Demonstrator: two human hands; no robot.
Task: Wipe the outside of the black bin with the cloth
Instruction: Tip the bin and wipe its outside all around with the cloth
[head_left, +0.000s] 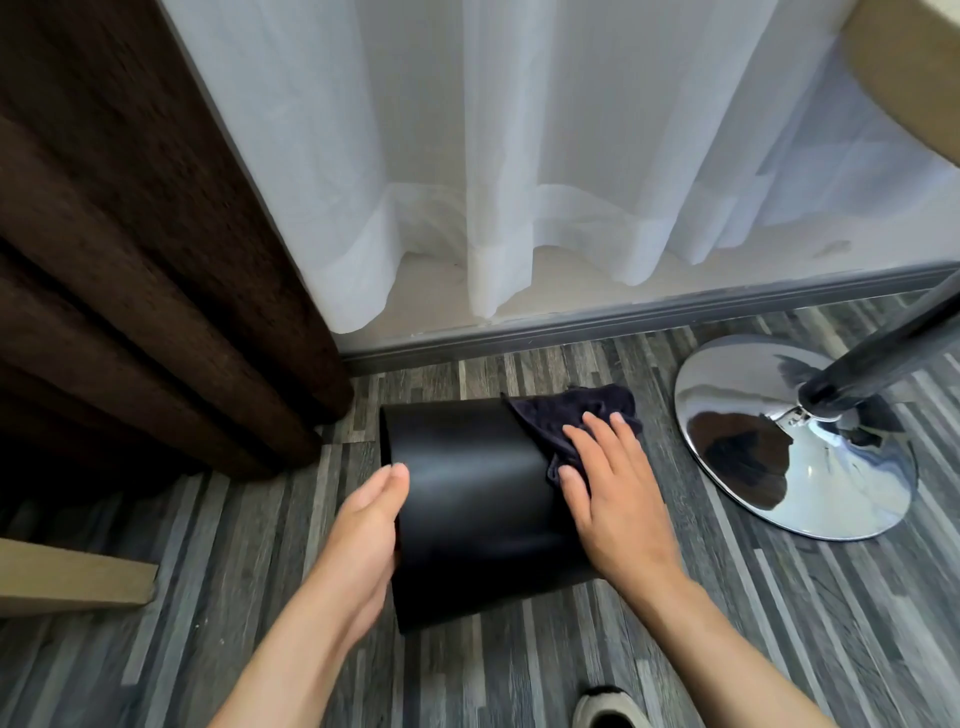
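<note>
At frame centre, the left hand (363, 540) lies flat against the bin (478, 499) while the right hand (613, 493), fingers spread, presses the cloth (566, 415) on it.

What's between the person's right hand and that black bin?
In the head view, the dark cloth lies between them: the right hand presses it flat against the black bin. The left hand touches the bin bare.

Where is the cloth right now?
In the head view, the dark cloth lies on the far right side of the black bin, pressed under the right hand, near the chrome stool base.
</note>
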